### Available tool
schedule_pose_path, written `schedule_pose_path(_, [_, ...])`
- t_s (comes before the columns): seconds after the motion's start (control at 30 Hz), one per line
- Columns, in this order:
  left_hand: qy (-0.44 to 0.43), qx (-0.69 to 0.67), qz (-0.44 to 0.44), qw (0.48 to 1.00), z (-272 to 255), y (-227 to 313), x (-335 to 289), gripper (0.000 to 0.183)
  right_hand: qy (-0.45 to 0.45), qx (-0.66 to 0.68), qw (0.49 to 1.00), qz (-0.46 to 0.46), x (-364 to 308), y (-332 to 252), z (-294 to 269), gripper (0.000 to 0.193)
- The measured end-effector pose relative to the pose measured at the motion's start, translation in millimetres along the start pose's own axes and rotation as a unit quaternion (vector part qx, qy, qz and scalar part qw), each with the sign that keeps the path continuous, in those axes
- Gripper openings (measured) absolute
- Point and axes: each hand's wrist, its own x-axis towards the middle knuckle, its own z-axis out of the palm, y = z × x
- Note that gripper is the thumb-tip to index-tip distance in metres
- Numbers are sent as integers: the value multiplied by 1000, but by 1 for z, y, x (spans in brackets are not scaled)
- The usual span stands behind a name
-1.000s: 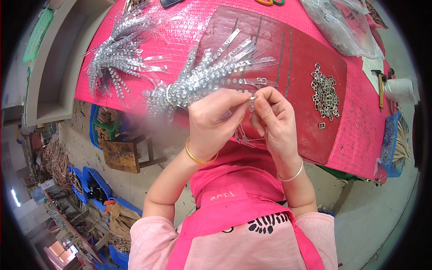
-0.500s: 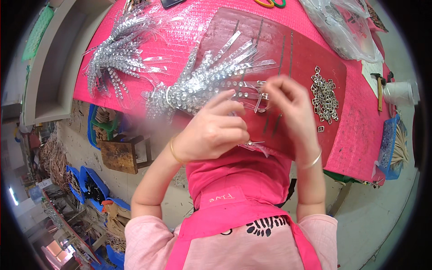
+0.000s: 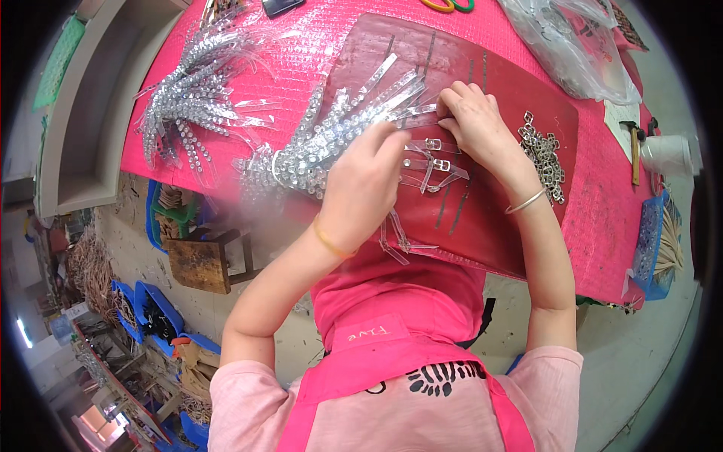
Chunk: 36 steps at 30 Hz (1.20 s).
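A bundle of clear plastic straps [image 3: 324, 143] studded with silver rhinestones lies on the dark red mat [image 3: 489, 218], tied round by a white band. My left hand [image 3: 365, 181] is closed over its near side, thumb and fingers pinched on a clear strap. At the far side of the loose ends, my right hand [image 3: 482, 128] has its fingertips curled together on the end of a strap. Silver buckles [image 3: 440, 165] are fitted on a few strap ends between my hands. To the right of my right hand lies a heap of loose silver buckles [image 3: 548, 162].
Another rhinestone strap bundle [image 3: 188, 98] lies at the left on the pink table cover [image 3: 301, 60]. Around the far and right edges are a clear plastic bag [image 3: 565, 53], a hammer [image 3: 635, 154], a white spool [image 3: 666, 156] and a blue basket [image 3: 654, 248]. A wooden stool [image 3: 197, 265] stands below left.
My right hand has moved up and away from the buckled ends to another strap. My left hand has turned and risen, its fingers closing. Buckled strap ends now show between them.
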Motion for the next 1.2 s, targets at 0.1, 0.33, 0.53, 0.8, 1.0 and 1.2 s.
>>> schedule_pose_path(0.1, [40,123,35,991,12,-5,21,14,17,32,999,-12,-12,-6,-8,13])
schedule_pose_path(0.33, [-127,12,199,972,-12,-20,32,9,29,412,887,207,-55,11,-40,10])
schedule_pose_path(0.53, [-137,-79,-8,987,-2,-2,44,10,62,39,967,246,-29,109,-41,15])
schedule_pose_path(0.8, [-77,-213,-72,971,6,-10,46,9,146,371,878,265,-48,90,-37,8])
schedule_pose_path(1.0, [90,-33,160,983,5,-10,52,9,127,117,985,8,-79,28,-23,12])
schedule_pose_path(1.2, [17,-142,82,986,-4,-1,44,9,221,176,945,167,-53,46,-38,10])
